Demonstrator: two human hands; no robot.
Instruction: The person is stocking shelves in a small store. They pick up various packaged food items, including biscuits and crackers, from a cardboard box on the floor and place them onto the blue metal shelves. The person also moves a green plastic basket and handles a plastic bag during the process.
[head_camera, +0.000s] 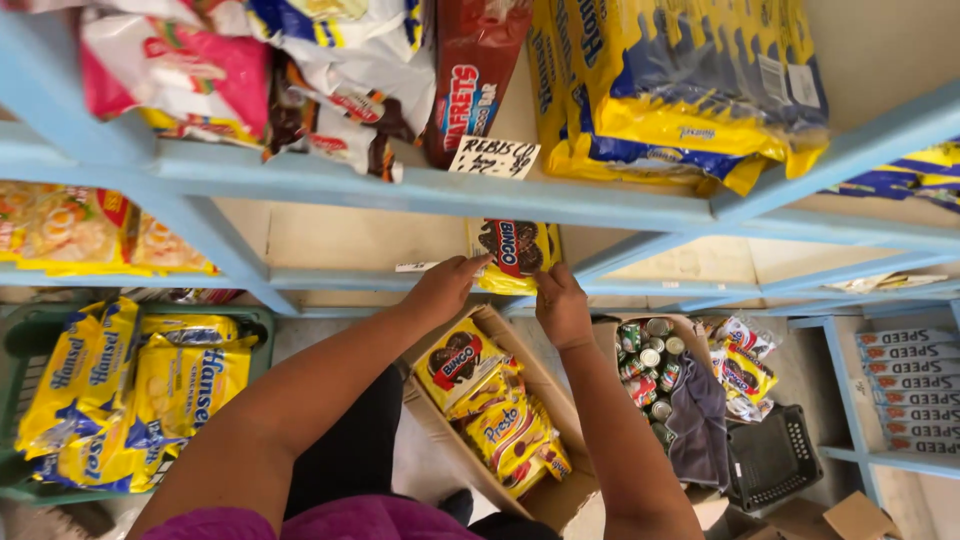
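Both hands, left hand (447, 285) and right hand (562, 308), pinch the yellow plastic biscuit pack (515, 250) at frame centre; I keep it level and seat it squarely on the blue wooden shelf (330, 280).

Even, soft daylight — no hard shadows anywhere. Brightest on the far wall (880, 40) at upper right, slightly washed out. Glare patches on the glossy yellow packs (680, 90) on the top shelf (400, 185). Dimmer below the shelves: the floor and black basket (775, 460) at lower right sit in shade. Wide-lens bend at the edges — shelf rails splay outward. The near arms and purple sleeve (340, 522) are soft; both hands slightly blurred. Mid-scene cans (650, 370) are fairly sharp.
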